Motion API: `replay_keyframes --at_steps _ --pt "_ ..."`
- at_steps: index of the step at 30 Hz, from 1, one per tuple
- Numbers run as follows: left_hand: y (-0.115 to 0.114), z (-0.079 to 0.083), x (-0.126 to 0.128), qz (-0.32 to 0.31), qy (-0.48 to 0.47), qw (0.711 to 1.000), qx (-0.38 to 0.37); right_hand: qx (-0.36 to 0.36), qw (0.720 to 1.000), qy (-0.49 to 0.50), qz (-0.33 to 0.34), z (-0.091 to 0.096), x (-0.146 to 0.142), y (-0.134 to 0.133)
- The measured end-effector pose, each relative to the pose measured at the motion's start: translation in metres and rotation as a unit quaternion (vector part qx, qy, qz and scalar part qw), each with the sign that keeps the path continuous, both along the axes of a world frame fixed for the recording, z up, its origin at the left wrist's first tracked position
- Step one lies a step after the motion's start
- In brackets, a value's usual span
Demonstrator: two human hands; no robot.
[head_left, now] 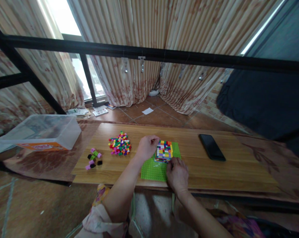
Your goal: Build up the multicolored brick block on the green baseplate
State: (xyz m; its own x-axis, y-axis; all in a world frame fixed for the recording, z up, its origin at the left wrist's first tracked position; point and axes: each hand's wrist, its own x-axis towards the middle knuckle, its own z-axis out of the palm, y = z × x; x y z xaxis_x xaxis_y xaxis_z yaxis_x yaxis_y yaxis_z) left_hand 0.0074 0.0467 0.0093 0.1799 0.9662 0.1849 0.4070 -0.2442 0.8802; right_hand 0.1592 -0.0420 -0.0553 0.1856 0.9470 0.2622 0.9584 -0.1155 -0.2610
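Note:
A multicoloured block built of small toy bricks (pixel 164 150) stands on a green studded baseplate (pixel 151 172). My left hand (pixel 148 147) is at the far left corner of the block, thumb and fingers pinched together. Whatever is between those fingertips is too small to make out. My right hand (pixel 178 173) rests over the baseplate's right edge, its curled fingertips against or very close to the block's near right corner. What its fingers hold, if anything, is hidden. Left of the baseplate lies a pile of small loose bricks (pixel 120 144) in many colours.
Several pink, green and black bricks (pixel 94 158) are scattered on the left of the wooden board (pixel 214 175). A black phone (pixel 212 147) lies on the right. Beyond the board's left end sits a clear plastic box (pixel 52 127). A black rail (pixel 149 51) crosses in front of striped curtains.

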Motion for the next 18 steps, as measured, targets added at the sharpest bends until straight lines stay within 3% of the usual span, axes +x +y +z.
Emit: replay_keyframes --at_steps 6,18 --pt "0.008 -0.008 0.003 0.004 -0.096 0.994 -0.056 -0.006 1.000 0.002 -0.002 0.000 -0.001 0.000" --pt "0.012 -0.012 0.006 0.011 -0.152 0.984 -0.092 -0.015 1.000 -0.007 -0.008 0.002 -0.002 0.000"
